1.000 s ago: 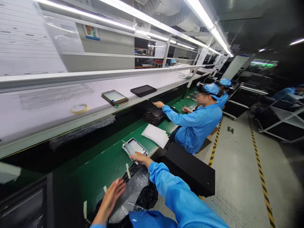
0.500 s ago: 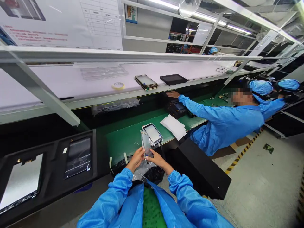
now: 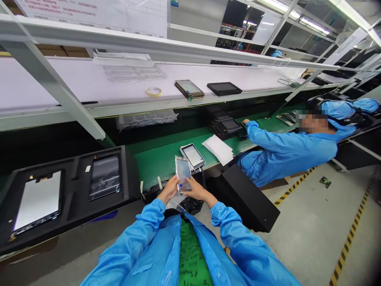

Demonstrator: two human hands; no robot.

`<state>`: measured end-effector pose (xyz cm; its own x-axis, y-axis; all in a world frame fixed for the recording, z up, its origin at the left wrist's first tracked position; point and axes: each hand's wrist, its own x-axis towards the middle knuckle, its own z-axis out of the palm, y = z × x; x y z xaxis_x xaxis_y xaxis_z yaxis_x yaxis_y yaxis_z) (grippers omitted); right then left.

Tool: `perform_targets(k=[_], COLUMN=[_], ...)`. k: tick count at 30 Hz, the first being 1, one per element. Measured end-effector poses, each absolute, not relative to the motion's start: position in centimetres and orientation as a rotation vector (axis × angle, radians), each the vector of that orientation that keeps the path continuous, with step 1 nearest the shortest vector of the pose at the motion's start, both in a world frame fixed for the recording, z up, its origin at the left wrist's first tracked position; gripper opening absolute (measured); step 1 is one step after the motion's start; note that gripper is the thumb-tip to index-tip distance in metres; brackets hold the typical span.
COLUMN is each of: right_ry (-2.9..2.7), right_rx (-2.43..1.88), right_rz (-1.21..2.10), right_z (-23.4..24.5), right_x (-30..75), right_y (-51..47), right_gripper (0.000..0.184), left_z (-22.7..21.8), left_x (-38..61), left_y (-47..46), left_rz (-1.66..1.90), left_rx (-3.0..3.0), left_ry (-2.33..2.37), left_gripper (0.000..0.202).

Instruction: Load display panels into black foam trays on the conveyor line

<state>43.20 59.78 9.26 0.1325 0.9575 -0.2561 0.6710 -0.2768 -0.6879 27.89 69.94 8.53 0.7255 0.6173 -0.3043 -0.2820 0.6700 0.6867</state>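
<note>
I hold a thin rectangular screen panel (image 3: 183, 173) upright in front of me, over the near edge of the green bench (image 3: 157, 165). My left hand (image 3: 169, 190) grips its left edge and my right hand (image 3: 196, 190) grips its lower right side, fingers closed on it. Just behind it a short stack of similar panels (image 3: 193, 156) lies flat on the green mat. A black plastic bag (image 3: 187, 205) hangs at the bench edge below my hands.
A black tray (image 3: 74, 182) with two screens sits at my left. White sheets (image 3: 218, 149) lie right of the stack. A person in blue (image 3: 285, 149) works at the right by a black tray stack (image 3: 228, 126). Tape roll (image 3: 154, 91) and panels (image 3: 189, 89) lie on the upper shelf.
A second ago my right hand reached to the stack and my left lay on the bag. Both hands have since closed on one panel and raised it; my view swung left and down.
</note>
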Motion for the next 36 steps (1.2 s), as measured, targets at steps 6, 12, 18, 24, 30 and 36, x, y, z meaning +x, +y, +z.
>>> perform_targets(k=[6,12,18,24,30,36], right_ry=[-2.021,-2.308,-2.559,-2.753,-2.677,-2.412], right_rx=[-1.905,-1.825,-1.767,-1.724,-1.792,-1.647], right_rz=[0.869,0.746,0.649,0.297,0.012,-0.080], right_z=[11.8,13.7,13.3,11.9,11.5,11.4], right_x=[43.2,45.3,48.9,54.7,60.2,64.4], right_y=[60.4,61.8,63.3,64.4,66.7,69.2], right_gripper=[0.077,0.062,0.063,0.076,0.047,0.037], left_z=[7.4,6.8,6.6,6.2,6.2,4.6], left_x=[27.8,29.6,34.2,41.4,47.5,47.1], left_y=[70.5,70.7,70.9,71.8,73.8,73.7], left_rz=[0.550,0.582,0.659,0.735,0.736,0.709], left_rx=[0.505,0.425,0.350,0.285,0.226,0.214], left_ry=[0.716,0.765,0.783,0.825,0.818,0.811], left_gripper=[0.023,0.007,0.012,0.014,0.025,0.049])
